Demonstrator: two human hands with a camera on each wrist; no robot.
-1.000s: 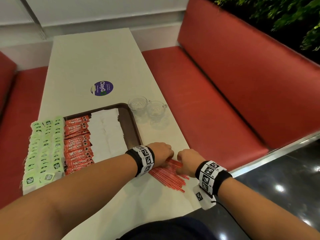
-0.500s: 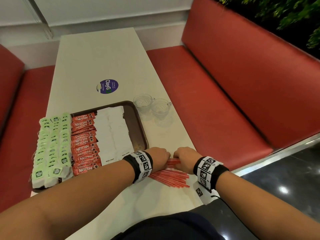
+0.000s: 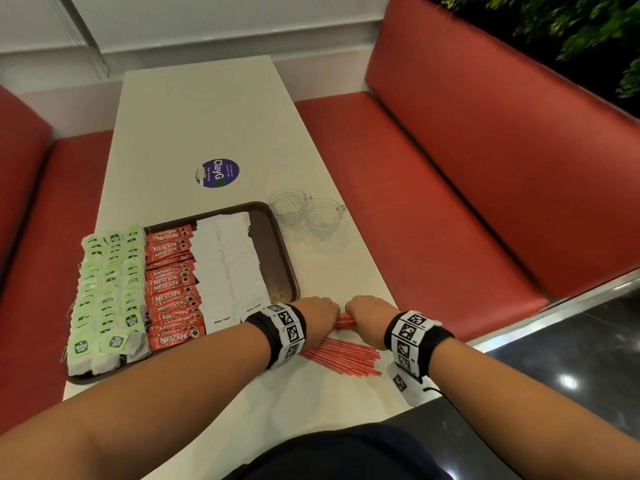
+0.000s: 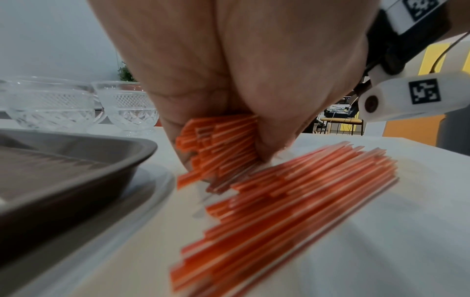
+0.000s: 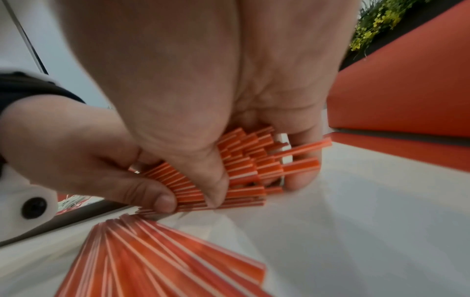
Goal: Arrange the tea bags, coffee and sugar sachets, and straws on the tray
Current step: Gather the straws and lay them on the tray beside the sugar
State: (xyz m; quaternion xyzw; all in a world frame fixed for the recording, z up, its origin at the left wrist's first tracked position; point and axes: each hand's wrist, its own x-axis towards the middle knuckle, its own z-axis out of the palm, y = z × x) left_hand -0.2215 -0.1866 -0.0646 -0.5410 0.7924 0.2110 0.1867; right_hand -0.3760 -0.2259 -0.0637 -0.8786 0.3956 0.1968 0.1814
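Observation:
A brown tray (image 3: 289, 268) holds rows of green tea bags (image 3: 107, 292), red coffee sachets (image 3: 171, 289) and white sugar sachets (image 3: 228, 268). Just right of the tray's near corner, my left hand (image 3: 320, 315) and right hand (image 3: 369, 311) both grip one bundle of red-and-white straws (image 3: 343, 321), one hand at each end. The bundle's ends (image 4: 218, 144) (image 5: 249, 160) stick out of my fists. More straws (image 3: 341, 356) lie fanned out on the table under my wrists, also seen as a loose pile (image 4: 292, 201) (image 5: 157, 255).
Two empty glass cups (image 3: 304, 213) stand right of the tray's far corner. A round purple sticker (image 3: 217, 173) lies on the white table (image 3: 194, 116). Red bench seats (image 3: 415, 188) flank the table. The table's right edge runs close to my right wrist.
Both hands have closed together on a bundle of straws and drawn it a little away from the fanned pile. The head view has shifted, showing more of the tray.

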